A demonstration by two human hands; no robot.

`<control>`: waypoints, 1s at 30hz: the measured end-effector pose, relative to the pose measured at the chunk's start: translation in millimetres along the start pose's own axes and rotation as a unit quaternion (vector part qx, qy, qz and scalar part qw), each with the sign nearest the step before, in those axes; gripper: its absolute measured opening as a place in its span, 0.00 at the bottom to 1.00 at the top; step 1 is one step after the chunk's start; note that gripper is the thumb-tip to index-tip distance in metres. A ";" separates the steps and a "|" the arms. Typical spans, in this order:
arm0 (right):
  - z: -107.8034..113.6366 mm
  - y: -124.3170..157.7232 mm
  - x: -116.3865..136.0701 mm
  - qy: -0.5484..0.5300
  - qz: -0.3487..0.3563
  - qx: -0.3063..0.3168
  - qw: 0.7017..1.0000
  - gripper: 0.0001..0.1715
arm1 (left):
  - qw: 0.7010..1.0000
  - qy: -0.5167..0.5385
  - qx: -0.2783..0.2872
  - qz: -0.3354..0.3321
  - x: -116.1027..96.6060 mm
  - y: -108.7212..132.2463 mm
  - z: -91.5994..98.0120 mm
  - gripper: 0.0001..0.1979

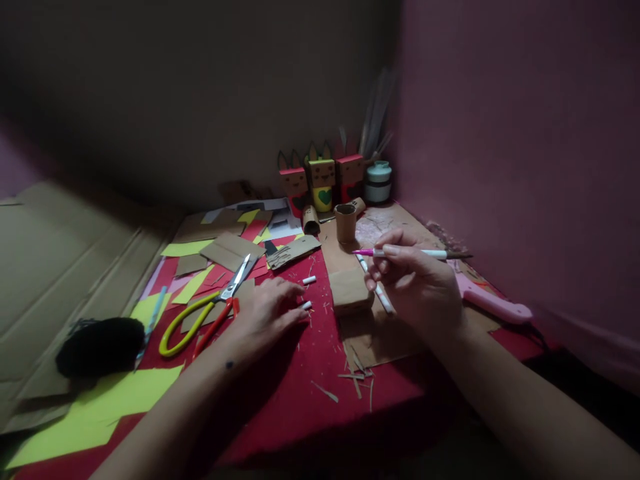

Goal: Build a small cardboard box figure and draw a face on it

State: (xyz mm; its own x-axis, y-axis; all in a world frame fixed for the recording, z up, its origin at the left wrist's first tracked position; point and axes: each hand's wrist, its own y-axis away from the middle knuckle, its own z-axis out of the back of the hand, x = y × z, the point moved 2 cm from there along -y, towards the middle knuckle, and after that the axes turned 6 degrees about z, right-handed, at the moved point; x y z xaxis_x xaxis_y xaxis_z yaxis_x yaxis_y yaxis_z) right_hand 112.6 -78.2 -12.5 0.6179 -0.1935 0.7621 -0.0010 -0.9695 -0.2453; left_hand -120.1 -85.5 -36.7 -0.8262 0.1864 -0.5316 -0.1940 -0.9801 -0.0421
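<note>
Between the thumb and fingers of my right hand [413, 283] is a white pen [434, 255] with a magenta tip pointing left. Beneath that hand a second white pen [383, 297] lies on a cardboard sheet. My left hand [273, 310] rests on the red cloth, fingers and thumb apart, its thumb tip by a small white cap [307, 305]. Another white cap [310, 280] lies just beyond. A small cardboard box [351, 292] sits between the hands, and an open cardboard tube [345, 225] stands behind it.
Yellow-handled scissors [193, 325] and red-handled ones [215, 327] lie left, among paper and cardboard scraps. A black fuzzy ball [101, 347] is further left. Decorated box figures [323, 183] and a teal-lidded jar [379, 183] stand at the back. A pink glue gun [495, 300] lies right.
</note>
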 end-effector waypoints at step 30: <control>-7.7 35.7 -7.6 0.319 0.037 0.226 0.920 0.04 | 0.971 0.231 -0.005 -0.060 -40.9 28.3 7.8 0.05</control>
State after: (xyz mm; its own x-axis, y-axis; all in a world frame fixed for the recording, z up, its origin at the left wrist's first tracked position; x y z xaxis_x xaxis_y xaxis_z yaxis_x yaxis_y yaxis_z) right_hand 101.8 -112.5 -22.4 0.0412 -0.4456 0.8943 0.3910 -0.8165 -0.4248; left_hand -96.0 -120.3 -9.5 -0.4717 0.2503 -0.8455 -0.2666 -0.9545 -0.1338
